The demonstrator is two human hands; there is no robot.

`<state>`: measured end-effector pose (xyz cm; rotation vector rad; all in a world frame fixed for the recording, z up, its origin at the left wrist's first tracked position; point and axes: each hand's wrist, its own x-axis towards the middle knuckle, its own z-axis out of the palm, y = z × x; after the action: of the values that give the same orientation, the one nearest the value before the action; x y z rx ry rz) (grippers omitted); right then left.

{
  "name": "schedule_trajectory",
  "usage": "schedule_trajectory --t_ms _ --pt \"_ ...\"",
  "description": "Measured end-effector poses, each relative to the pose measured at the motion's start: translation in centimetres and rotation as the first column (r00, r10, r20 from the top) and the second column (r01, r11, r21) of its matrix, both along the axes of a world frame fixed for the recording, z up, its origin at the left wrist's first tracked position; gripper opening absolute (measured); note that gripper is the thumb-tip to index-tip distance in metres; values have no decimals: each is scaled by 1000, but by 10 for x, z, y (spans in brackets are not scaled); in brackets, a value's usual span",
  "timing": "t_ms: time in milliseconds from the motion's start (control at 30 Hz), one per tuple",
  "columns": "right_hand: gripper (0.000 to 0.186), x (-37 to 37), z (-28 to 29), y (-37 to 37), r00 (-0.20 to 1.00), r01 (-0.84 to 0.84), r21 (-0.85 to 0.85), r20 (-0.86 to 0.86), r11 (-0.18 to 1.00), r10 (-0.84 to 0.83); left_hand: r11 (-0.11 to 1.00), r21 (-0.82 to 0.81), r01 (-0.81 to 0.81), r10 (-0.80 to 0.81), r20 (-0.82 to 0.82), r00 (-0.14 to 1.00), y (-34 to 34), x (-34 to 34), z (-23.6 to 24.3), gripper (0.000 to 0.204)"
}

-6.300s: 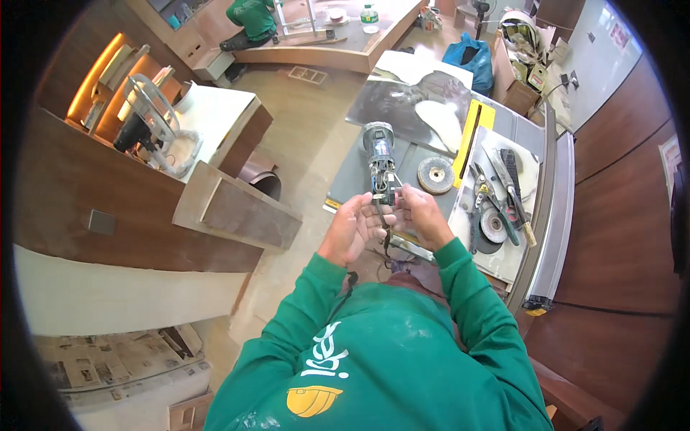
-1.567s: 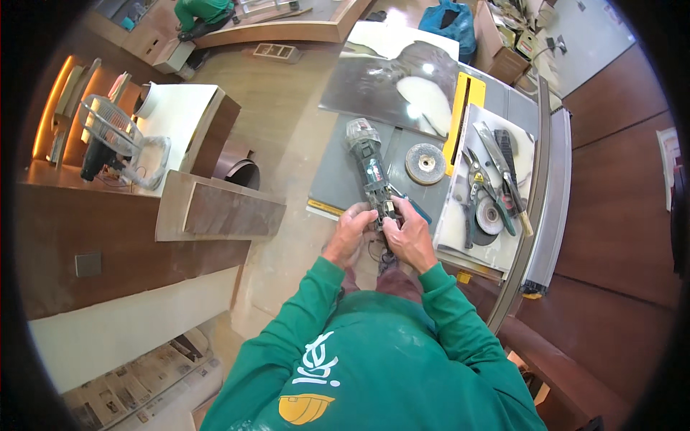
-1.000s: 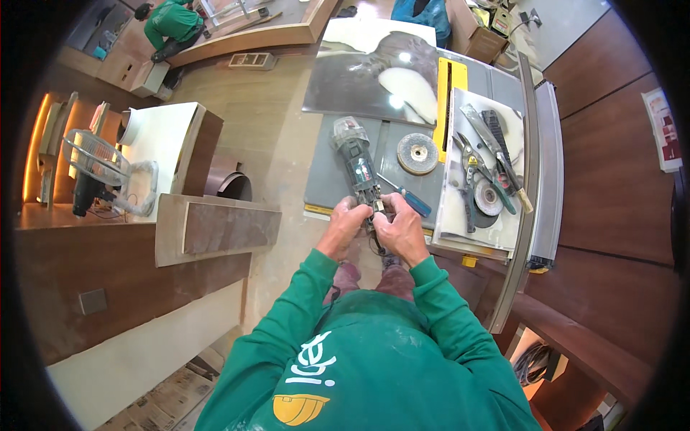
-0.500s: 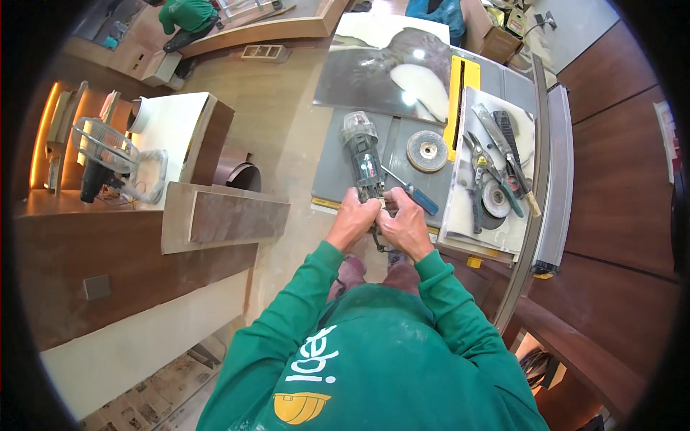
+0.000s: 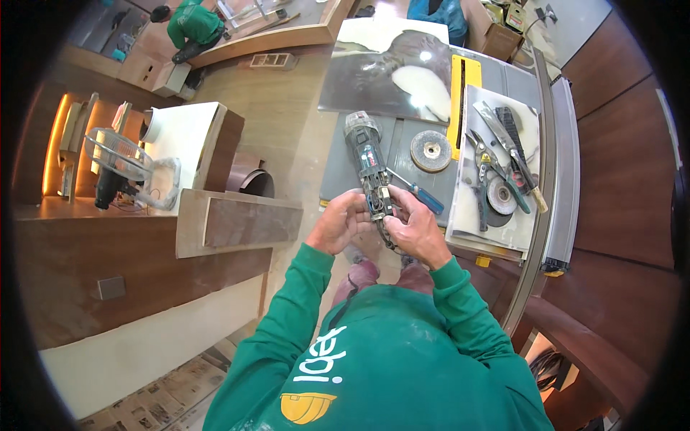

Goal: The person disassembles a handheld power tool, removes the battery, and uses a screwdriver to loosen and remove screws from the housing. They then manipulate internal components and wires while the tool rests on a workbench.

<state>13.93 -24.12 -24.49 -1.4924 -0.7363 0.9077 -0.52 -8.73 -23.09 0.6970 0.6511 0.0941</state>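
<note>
A dark angle grinder (image 5: 369, 154) lies over the front edge of the grey saw table, its clear-grey head pointing away from me. The casing is off its rear end, so wires and inner parts show there. My right hand (image 5: 417, 230) grips this rear end from the right, thumb on top near a small black part. On the other side my left hand (image 5: 338, 221) is cupped beside it, palm up and fingers apart, its fingertips close to the tool; whether they touch it is hidden. A cord hangs below the grinder. Just right lies a blue-handled screwdriver (image 5: 428, 198).
A grinding disc (image 5: 431, 151) lies on the table behind the screwdriver. Tin snips (image 5: 483, 169), a long blade and another disc rest on a board (image 5: 533, 122) at right. A glossy stone-patterned panel (image 5: 384, 86) is at the back. A fan (image 5: 115, 165) and a co-worker (image 5: 194, 25) are at left.
My left hand has come off the grinder's rear end and opened to the left. My right hand has shifted slightly, its thumb now on the exposed parts. The view has moved a little.
</note>
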Motion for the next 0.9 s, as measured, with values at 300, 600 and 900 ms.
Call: schedule_trajectory --t_ms 300,600,900 --pt "61 2 18 -3 996 50 -98 -72 994 -57 1000 -18 9 -8 38 999 -1 8 2 44" --pt "45 -4 -3 -54 969 -226 -207 -146 952 198 996 72 -51 53 -20 998 -23 12 -1 52" --pt "20 -24 -31 -46 956 -32 -220 -293 975 -35 979 -67 -191 194 42 980 -58 -12 -48 47"
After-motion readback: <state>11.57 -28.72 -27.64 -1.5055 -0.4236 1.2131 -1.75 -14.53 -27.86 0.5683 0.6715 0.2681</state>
